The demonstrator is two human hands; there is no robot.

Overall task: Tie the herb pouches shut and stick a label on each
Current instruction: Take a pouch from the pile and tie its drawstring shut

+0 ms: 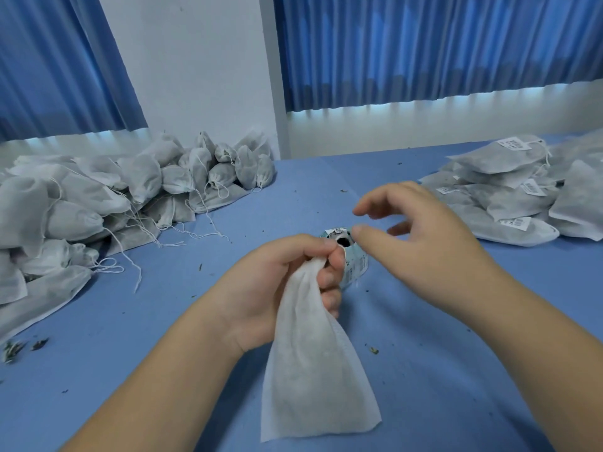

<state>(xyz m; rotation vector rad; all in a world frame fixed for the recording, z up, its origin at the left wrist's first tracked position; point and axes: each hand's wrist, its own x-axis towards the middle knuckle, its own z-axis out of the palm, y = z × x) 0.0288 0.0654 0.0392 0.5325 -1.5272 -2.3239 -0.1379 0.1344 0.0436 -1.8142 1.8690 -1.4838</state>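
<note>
My left hand grips the gathered neck of a white fabric herb pouch, which hangs down above the blue table. My right hand hovers just right of the pouch's neck, its fingers loosely curled with thumb and forefinger apart; I cannot see any string in it. A roll of printed labels lies on the table behind my left hand, partly hidden by it.
A heap of unlabelled pouches with loose strings fills the left of the blue table. A stack of flat labelled pouches lies at the right. Herb crumbs dot the surface. Blue curtains and a white wall stand behind.
</note>
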